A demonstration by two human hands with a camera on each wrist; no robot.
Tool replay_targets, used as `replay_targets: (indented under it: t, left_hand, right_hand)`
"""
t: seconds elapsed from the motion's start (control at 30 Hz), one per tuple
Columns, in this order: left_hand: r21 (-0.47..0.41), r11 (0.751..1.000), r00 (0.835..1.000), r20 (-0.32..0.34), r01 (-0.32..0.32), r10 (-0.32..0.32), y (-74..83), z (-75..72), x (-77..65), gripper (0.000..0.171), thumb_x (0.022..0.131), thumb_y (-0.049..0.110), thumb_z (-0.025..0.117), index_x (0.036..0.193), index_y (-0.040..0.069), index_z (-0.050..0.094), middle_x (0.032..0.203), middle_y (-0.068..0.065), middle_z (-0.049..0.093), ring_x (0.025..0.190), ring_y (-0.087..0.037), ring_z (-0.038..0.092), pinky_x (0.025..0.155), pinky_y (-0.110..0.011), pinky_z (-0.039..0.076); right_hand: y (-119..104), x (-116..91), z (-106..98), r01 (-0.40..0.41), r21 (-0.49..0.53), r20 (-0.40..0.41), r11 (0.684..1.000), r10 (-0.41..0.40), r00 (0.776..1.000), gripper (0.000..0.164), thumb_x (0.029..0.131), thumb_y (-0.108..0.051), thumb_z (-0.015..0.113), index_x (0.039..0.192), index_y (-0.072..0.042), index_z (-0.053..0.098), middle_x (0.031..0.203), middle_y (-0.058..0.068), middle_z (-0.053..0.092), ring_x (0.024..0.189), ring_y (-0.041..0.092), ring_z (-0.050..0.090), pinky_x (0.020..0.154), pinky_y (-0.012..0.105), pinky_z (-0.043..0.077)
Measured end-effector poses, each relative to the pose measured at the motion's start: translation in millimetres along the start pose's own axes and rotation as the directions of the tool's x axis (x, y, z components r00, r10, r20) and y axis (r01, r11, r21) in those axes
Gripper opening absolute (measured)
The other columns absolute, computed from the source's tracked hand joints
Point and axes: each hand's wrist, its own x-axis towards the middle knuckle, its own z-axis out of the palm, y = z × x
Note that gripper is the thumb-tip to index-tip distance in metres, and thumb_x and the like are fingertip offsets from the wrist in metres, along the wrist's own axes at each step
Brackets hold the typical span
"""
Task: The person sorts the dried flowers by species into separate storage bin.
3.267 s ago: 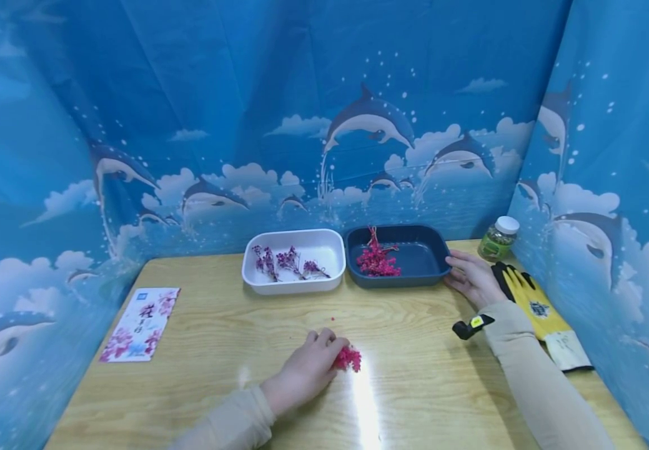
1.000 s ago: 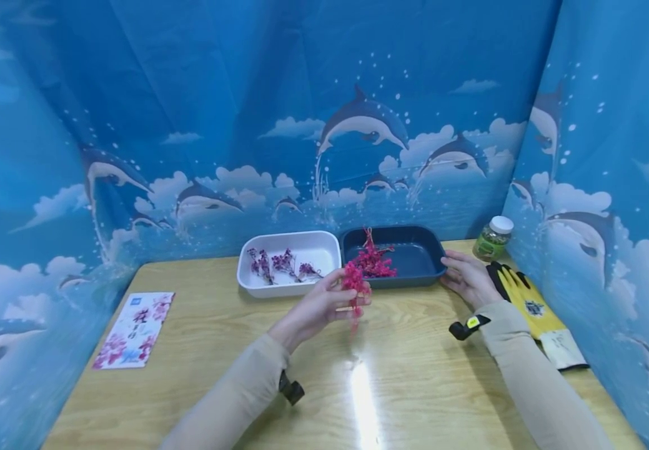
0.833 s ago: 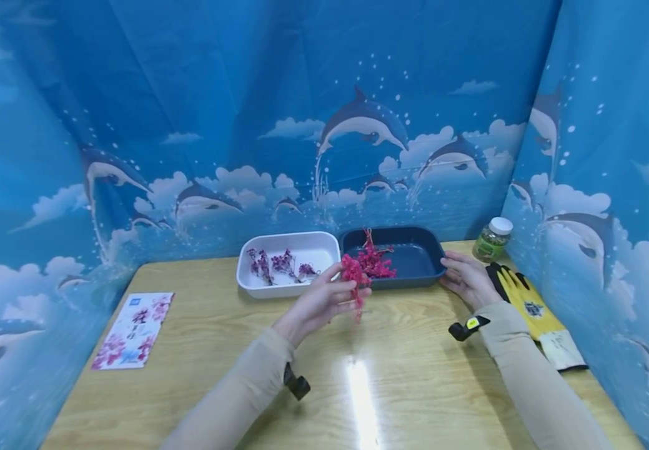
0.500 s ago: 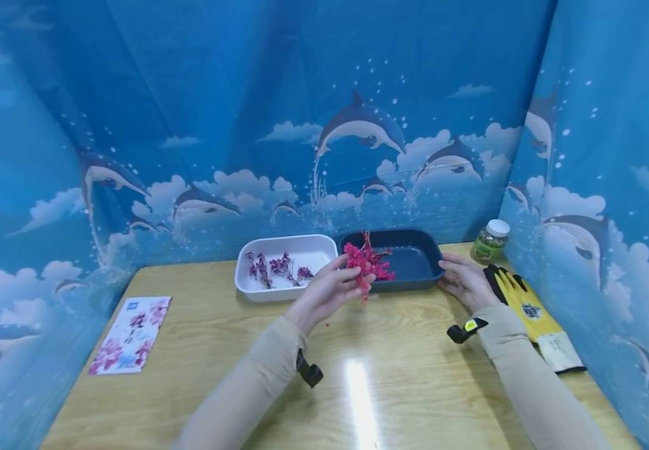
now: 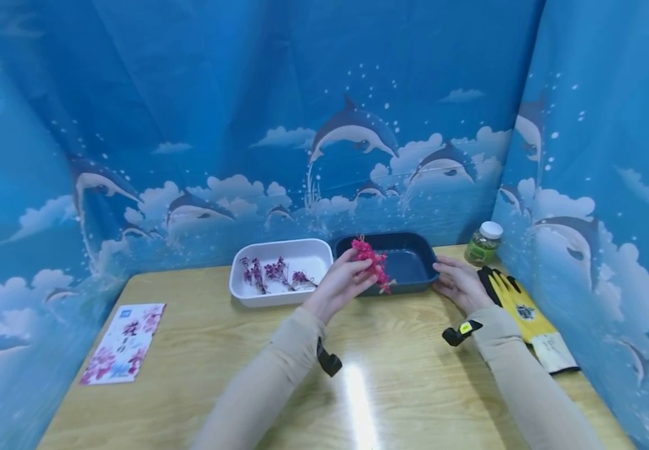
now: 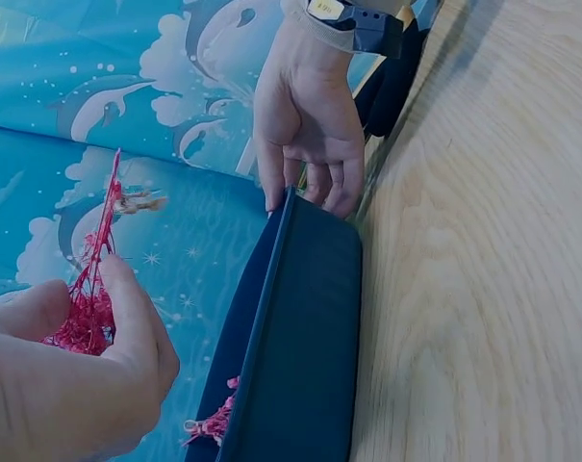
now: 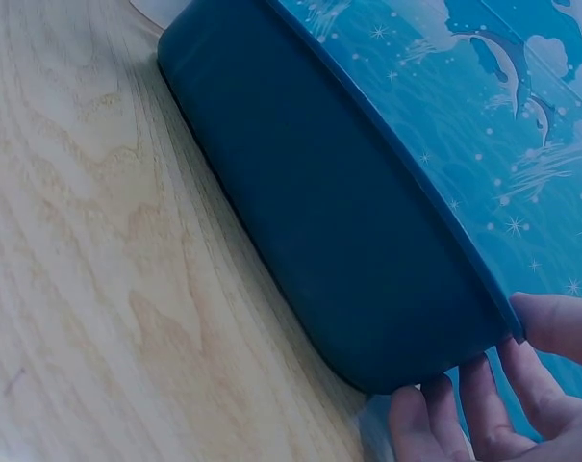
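My left hand [image 5: 342, 284] pinches a bunch of pink dried flowers [image 5: 370, 259] between thumb and fingers, over the left part of the dark blue tray [image 5: 411, 261]. In the left wrist view the held bunch [image 6: 90, 313] has its thin stems pointing up, above the tray's rim. More pink dried flowers [image 6: 214, 423] lie inside the tray, mostly hidden by the tray wall there. My right hand [image 5: 459, 284] grips the tray's right end; in the right wrist view the thumb is at the rim and the fingers [image 7: 483, 399] touch the outer wall.
A white tray [image 5: 320, 253] with several purple dried flower sprigs [image 5: 276, 270] stands left of the dark one. A jar with a white lid [image 5: 484, 242] and a yellow-black glove [image 5: 518, 306] lie at right. A floral card [image 5: 124, 342] is at left on the wooden table [image 5: 206, 350].
My left hand has picked up the pink bunch from the table and carried it forward and right, over the dark tray. The right hand keeps its hold on the tray's end.
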Motion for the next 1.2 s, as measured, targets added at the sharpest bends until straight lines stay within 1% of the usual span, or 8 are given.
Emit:
replay_targets:
  t: [0.13, 0.33, 0.47, 0.57, 0.7, 0.93, 1.07, 1.2]
  left_hand:
    - [-0.017, 1.000, 1.000, -0.009, 0.000, 0.000, -1.7, 6.3, 9.5, 0.060, 0.105, 0.003, 0.058, 0.160, 0.017, 0.039, 0.144, -0.017, 0.062, 0.101, -0.018, 0.070, 0.123, -0.047, 0.049]
    - [-0.060, 0.998, 0.999, -0.030, -0.013, 0.011, -4.5, 14.1, 23.2, 0.048, 0.105, -0.001, 0.055, 0.150, 0.015, 0.050, 0.115, -0.007, 0.071, 0.089, -0.018, 0.071, 0.122, -0.052, 0.048]
    - [-0.075, 0.997, 0.998, -0.065, -0.019, 0.014, -5.4, 17.6, 31.6, 0.056, 0.105, -0.003, 0.054, 0.156, 0.015, 0.044, 0.121, -0.010, 0.068, 0.098, -0.022, 0.070, 0.121, -0.052, 0.050]
    - [-0.092, 0.995, 0.995, -0.095, -0.024, 0.015, -5.9, 18.7, 37.5, 0.067, 0.105, -0.004, 0.054, 0.164, 0.017, 0.033, 0.138, -0.016, 0.060, 0.117, -0.029, 0.066, 0.121, -0.050, 0.050]
    - [-0.122, 0.992, 0.994, -0.112, -0.026, 0.012, -7.3, 20.3, 45.2, 0.075, 0.104, -0.005, 0.054, 0.169, 0.018, 0.022, 0.153, -0.024, 0.048, 0.140, -0.038, 0.053, 0.123, -0.049, 0.048]
    - [-0.161, 0.987, 0.991, -0.133, -0.017, -0.005, -17.3, 26.0, 58.0, 0.076, 0.103, -0.007, 0.052, 0.169, 0.013, 0.020, 0.155, -0.025, 0.046, 0.147, -0.043, 0.047, 0.126, -0.050, 0.045]
    - [-0.154, 0.988, 0.991, -0.135, -0.019, -0.002, -21.7, 29.0, 64.9, 0.078, 0.103, -0.006, 0.052, 0.170, 0.010, 0.014, 0.165, -0.028, 0.035, 0.155, -0.046, 0.036, 0.128, -0.051, 0.042]
    - [-0.150, 0.988, 0.990, -0.142, -0.025, 0.004, -24.8, 32.0, 70.2, 0.078, 0.104, -0.006, 0.052, 0.169, 0.009, 0.012, 0.165, -0.029, 0.032, 0.156, -0.046, 0.034, 0.129, -0.052, 0.040]
  right_hand:
    - [1, -2, -1, 0.020, -0.002, 0.016, 1.000, -0.020, 1.000, 0.069, 0.107, -0.019, 0.061, 0.168, -0.015, 0.028, 0.112, -0.017, 0.065, 0.102, 0.004, 0.070, 0.092, 0.025, 0.058]
    - [2, -3, 0, 0.036, 0.011, 0.016, 0.999, -0.036, 0.999, 0.066, 0.107, -0.018, 0.062, 0.165, -0.014, 0.032, 0.106, -0.017, 0.069, 0.097, 0.005, 0.071, 0.089, 0.025, 0.058]
    - [3, -1, -1, 0.035, 0.035, 0.007, 0.999, -0.035, 0.999, 0.057, 0.106, -0.016, 0.063, 0.158, -0.016, 0.041, 0.099, -0.017, 0.072, 0.093, 0.004, 0.072, 0.086, 0.024, 0.059]
    - [4, 0, -1, 0.037, 0.044, 0.009, 0.998, -0.037, 0.999, 0.051, 0.106, -0.016, 0.063, 0.154, -0.017, 0.045, 0.096, -0.017, 0.074, 0.092, 0.004, 0.072, 0.085, 0.024, 0.058]
    - [6, 0, -1, 0.042, 0.045, 0.011, 0.998, -0.042, 0.999, 0.045, 0.106, -0.015, 0.063, 0.149, -0.017, 0.049, 0.093, -0.017, 0.076, 0.090, 0.004, 0.072, 0.084, 0.024, 0.058]
    - [8, -1, 1, 0.049, 0.037, 0.004, 0.998, -0.049, 0.999, 0.047, 0.106, -0.015, 0.063, 0.150, -0.016, 0.048, 0.094, -0.016, 0.075, 0.092, 0.005, 0.072, 0.086, 0.025, 0.058]
    - [8, 0, -1, 0.057, 0.038, 0.001, 0.998, -0.057, 0.998, 0.044, 0.106, -0.015, 0.063, 0.148, -0.016, 0.050, 0.094, -0.016, 0.075, 0.092, 0.005, 0.072, 0.086, 0.025, 0.058]
    - [9, 1, -1, 0.064, 0.032, 0.005, 0.997, -0.064, 0.998, 0.048, 0.106, -0.015, 0.063, 0.151, -0.014, 0.047, 0.095, -0.016, 0.075, 0.092, 0.005, 0.072, 0.087, 0.025, 0.058]
